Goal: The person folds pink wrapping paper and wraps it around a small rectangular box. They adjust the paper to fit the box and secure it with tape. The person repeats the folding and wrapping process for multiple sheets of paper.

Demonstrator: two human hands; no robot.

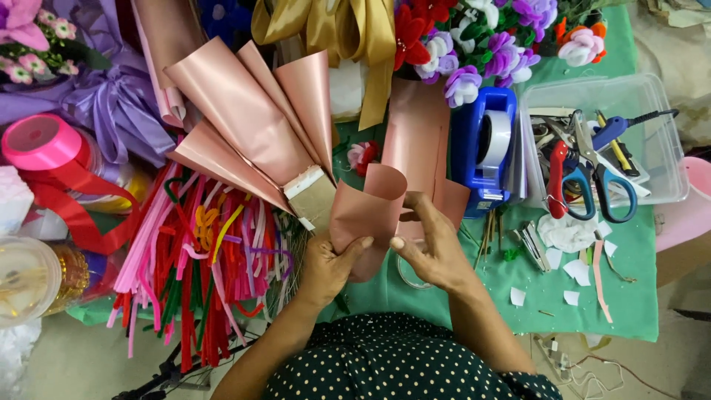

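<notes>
Rose-gold wrapping sheet [366, 215], curled into a loose cone, sits between both hands just above the green counter [592, 296], close to the person's body. The left hand [326, 267] cups the cone from below, thumb pressed across its front. The right hand [433, 248] pinches the overlapping edge between thumb and fingers, holding the curl shut.

The sheet looks thin, light and smooth, with a slight sheen. It would likely spring open if let go and crease if squeezed, so the overlapping seam and the narrow lower end seem the safest places to hold.

Just left of the hands lies a small cardboard box [311, 196], with finished rose-gold cones [244, 118] fanned out behind it. Further left is a heap of coloured pipe cleaners [192, 259], and a pink ribbon spool [41, 141]. Right of the hands stands a blue tape dispenser [485, 144], then a clear plastic tub [652, 141] holding scissors [592, 185]. Pipe-cleaner flowers [481, 52] and a gold ribbon bow [341, 30] line the far edge.
</notes>
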